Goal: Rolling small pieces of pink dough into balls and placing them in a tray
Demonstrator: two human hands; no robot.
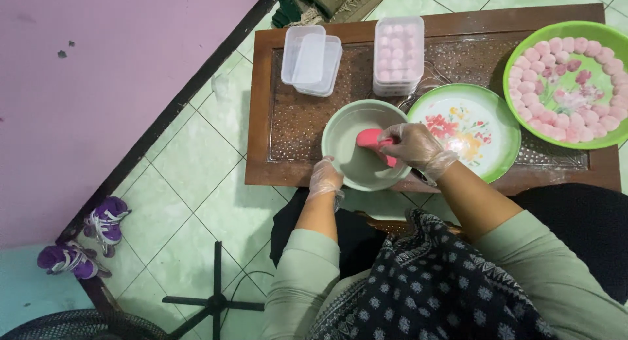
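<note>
Leftmost, purple shoes (104, 221) sit on the floor; on the desk (288, 131) stand empty clear containers (311, 59), a filled one (398, 55), a floral plate (468, 127) and a green tray (575, 85) of pink balls. Nearest, the left hand (325, 178) grips the pale green bowl (353, 150) rim; the right hand (412, 147) closes around a glossy pink spatula (370, 138) inside.

Green tiled floor (196, 163); pink wall (85, 85)

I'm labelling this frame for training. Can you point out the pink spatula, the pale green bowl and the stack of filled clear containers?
pink spatula (370, 139), head view, on its blade inside the bowl.
pale green bowl (347, 150), head view, on its bare inner wall.
stack of filled clear containers (398, 55), head view, on the top lid.
</note>
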